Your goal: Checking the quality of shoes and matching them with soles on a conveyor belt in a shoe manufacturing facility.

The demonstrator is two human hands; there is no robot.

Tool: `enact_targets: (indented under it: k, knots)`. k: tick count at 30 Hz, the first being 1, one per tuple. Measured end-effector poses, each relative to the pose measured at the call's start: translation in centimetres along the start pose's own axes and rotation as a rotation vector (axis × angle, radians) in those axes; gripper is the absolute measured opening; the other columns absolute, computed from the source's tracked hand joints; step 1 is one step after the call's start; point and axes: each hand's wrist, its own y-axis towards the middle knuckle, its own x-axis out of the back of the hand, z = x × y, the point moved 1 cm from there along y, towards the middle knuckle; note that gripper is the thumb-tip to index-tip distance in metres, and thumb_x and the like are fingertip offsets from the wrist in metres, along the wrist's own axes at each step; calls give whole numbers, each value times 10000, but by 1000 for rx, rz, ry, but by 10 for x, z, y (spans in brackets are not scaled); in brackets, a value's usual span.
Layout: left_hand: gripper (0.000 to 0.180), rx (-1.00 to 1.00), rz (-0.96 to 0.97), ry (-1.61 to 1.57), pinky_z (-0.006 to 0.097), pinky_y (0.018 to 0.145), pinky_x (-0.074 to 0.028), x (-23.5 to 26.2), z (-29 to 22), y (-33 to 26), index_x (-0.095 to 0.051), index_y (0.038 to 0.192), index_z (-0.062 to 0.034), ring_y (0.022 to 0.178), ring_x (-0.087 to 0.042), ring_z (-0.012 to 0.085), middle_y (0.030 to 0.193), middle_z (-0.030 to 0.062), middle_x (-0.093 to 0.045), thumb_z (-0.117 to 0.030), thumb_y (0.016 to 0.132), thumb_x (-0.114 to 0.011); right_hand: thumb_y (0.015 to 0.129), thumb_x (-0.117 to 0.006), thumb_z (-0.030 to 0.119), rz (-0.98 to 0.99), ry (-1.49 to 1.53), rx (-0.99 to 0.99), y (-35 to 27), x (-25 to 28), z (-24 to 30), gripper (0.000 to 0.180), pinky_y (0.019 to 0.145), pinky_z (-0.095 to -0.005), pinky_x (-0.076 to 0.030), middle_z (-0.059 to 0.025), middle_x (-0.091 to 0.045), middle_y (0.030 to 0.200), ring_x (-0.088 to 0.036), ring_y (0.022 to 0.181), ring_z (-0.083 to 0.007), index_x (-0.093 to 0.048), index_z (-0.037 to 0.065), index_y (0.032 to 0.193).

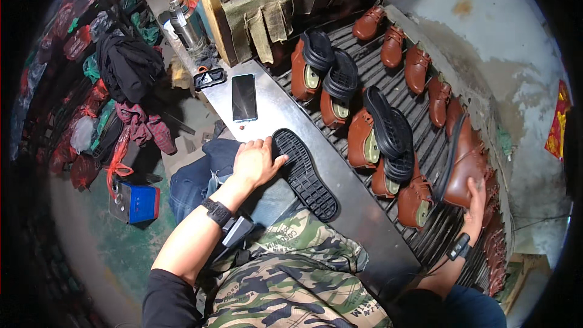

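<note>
Conveyor (425, 146) w/ brown shoes, several already carrying black soles; more to go, I reckon. Loose sole (303, 173) lies on metal counter (273, 109), my left hand (255, 161) flat, fingers spread on its heel. Right hand (475, 203) grips brown boot (464, 167) on belt.

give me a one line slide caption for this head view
Left hand rests on a black rubber sole on the metal bench while the right hand grips a brown leather shoe on the slatted conveyor.
</note>
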Motion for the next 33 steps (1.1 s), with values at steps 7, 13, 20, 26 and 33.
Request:
enact_targets:
  k: [7, 13, 20, 26, 33]
  knots:
    - [611, 102, 5, -9, 470, 979, -478, -20, -3, 18, -586, 1195, 8, 1124, -647, 353, 1170, 196, -676, -471, 859, -763, 954, -722, 331, -171, -940, -246, 50, 0, -36, 728, 1169, -475, -390, -228, -463, 1567, -455, 1445, -377, -438, 36, 1555]
    - [402, 75, -91, -1080, 286, 703, -491, -16, -13, -6, -432, 1301, -102, 837, -580, 135, 946, 61, -590, -111, 986, -680, 946, -716, 195, 76, -1074, -80, 75, -7, -25, 683, 1144, -489, -430, -193, -484, 1561, -462, 1441, -374, -439, 159, 1569]
    - [509, 289, -445, -1336, 216, 715, -504, 101, 19, -73, -506, 1461, -48, 926, -563, 59, 1178, -1, -636, -230, 1010, -655, 970, -633, 132, -86, -1421, 15, 70, 19, -63, 483, 1049, -484, -517, -210, -635, 1374, -606, 1283, -337, -570, 85, 1446]
    - [326, 501, -536, -1860, 351, 771, -620, 99, 98, -99, -643, 1268, -59, 870, -734, 221, 1061, 102, -745, -283, 1042, -574, 941, -723, 199, 102, -147, -206, 60, -157, -111, 686, 1063, -359, -476, -164, -618, 1419, -612, 1269, -298, -450, -42, 1523]
    - [330, 552, -854, -1749, 344, 857, -599, 34, 131, -137, -577, 1332, -63, 970, -708, 179, 1156, 55, -702, -254, 1063, -582, 930, -620, -32, -122, -573, 86, 72, -158, -24, 665, 1093, -340, -441, -252, -552, 1474, -583, 1315, -276, -376, -79, 1547]
